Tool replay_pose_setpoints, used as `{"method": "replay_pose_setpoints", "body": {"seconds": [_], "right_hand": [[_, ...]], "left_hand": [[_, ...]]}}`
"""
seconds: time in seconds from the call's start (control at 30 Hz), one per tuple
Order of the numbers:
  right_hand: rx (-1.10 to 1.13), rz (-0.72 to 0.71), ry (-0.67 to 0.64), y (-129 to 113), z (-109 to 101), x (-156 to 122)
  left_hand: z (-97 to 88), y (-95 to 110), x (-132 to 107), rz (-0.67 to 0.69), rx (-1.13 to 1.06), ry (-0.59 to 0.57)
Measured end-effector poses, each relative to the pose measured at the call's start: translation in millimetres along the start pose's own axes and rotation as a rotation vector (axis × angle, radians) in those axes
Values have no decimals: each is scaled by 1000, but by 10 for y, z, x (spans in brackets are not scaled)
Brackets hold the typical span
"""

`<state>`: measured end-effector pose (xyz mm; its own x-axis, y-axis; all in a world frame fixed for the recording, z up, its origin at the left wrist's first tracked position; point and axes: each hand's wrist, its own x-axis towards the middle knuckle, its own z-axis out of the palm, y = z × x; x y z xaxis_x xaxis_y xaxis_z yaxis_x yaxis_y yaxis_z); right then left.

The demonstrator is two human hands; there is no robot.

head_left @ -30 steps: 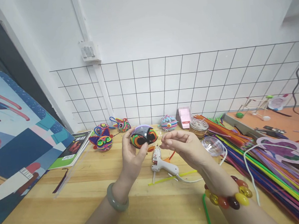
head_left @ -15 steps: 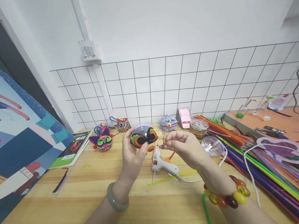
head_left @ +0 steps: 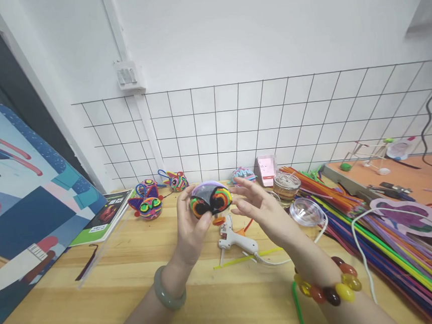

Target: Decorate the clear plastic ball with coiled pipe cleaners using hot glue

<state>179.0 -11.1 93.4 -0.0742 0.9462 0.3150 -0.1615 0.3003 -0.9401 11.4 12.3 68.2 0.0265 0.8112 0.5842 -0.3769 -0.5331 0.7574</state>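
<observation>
My left hand point(head_left: 191, 227) holds up a rounded craft piece point(head_left: 210, 201) with a clear dome and two coiled pipe-cleaner eyes in black, orange, yellow and green. Its thumb presses the lower front edge. Just to the right of the piece, my right hand point(head_left: 258, 208) is open with its fingers apart; whether a fingertip touches the rim I cannot tell. A small orange coil point(head_left: 218, 221) shows just below the piece. Under and between the hands, a white hot glue gun point(head_left: 236, 240) rests on the wooden table, its nozzle pointing away from me.
Finished pipe-cleaner figures point(head_left: 149, 206) stand at the back left beside a magazine point(head_left: 105, 217). Right of centre are a phone point(head_left: 266, 170), a round tin point(head_left: 286, 183) and a clear lid point(head_left: 307, 211). Bundled pipe cleaners point(head_left: 391, 257) and a white cord fill the right side.
My right hand has gone from a pinch to spread fingers and come closer to the craft piece. The piece has turned slightly, and the orange coil now shows lower beneath it.
</observation>
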Motion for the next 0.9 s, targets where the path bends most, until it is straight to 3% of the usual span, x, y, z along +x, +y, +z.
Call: {"method": "replay_pose_setpoints", "body": {"seconds": [0.17,0.43,0.57,0.77,0.9], "right_hand": [[77,14,-254,-47,44,-43],[102,-96,-336,-67,31,-19],[100,-101,-315,-31,2,-6],[40,-123,-263,-33,-7,4],[65,-97,-279,-28,-13,6]], "left_hand": [[41,65,-68,119,150,-124],[-2,31,-74,214,245,-264],[-19,18,-52,129,118,-313],[-14,-7,-26,-54,15,-284],[-3,11,-18,-105,-24,-277]]}}
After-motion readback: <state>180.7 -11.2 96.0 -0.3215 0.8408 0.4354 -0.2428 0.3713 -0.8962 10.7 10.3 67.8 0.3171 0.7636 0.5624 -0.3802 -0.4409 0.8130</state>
